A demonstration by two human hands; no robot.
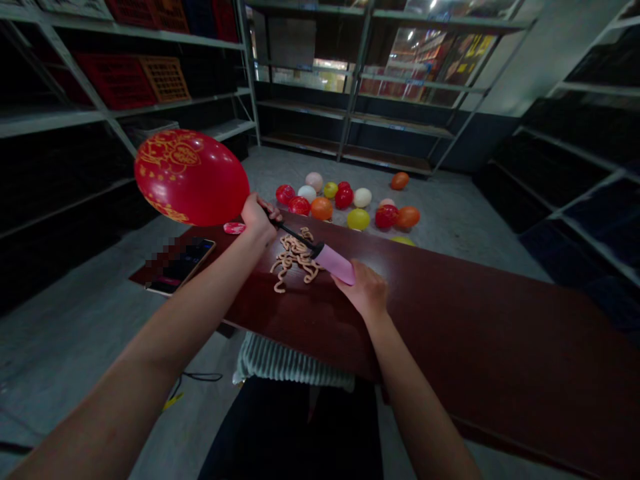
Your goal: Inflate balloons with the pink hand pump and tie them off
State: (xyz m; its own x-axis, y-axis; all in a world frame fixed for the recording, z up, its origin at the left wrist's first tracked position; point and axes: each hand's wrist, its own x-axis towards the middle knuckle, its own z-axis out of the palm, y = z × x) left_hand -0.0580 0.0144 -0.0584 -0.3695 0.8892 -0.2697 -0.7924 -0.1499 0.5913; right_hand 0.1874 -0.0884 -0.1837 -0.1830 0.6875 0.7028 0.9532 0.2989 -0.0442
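Metal shelving [407,123] spans the top of the frame, standing on a grey floor [55,387]. A dark reddish-brown tabletop [450,313] stretches from left of centre to the lower right. A blown-up red balloon [195,183] with yellow printing fills the area left of centre, held up above the tabletop's far left end. A pale green ribbed cloth [295,360] shows at bottom centre. Loose balloons [321,209] in red, orange, yellow and white lie on the floor at upper centre. A pink and black pump [333,260] slants across the middle: the right hand [369,288] has its grip closed on the pink end, while the left hand [257,215] has its grip closed where the balloon's neck meets the black end. A phone [183,267] lies at left, a tangle of tan squiggly strips [297,250] under the pump, and a small red-and-white piece [234,228] beside the left wrist.
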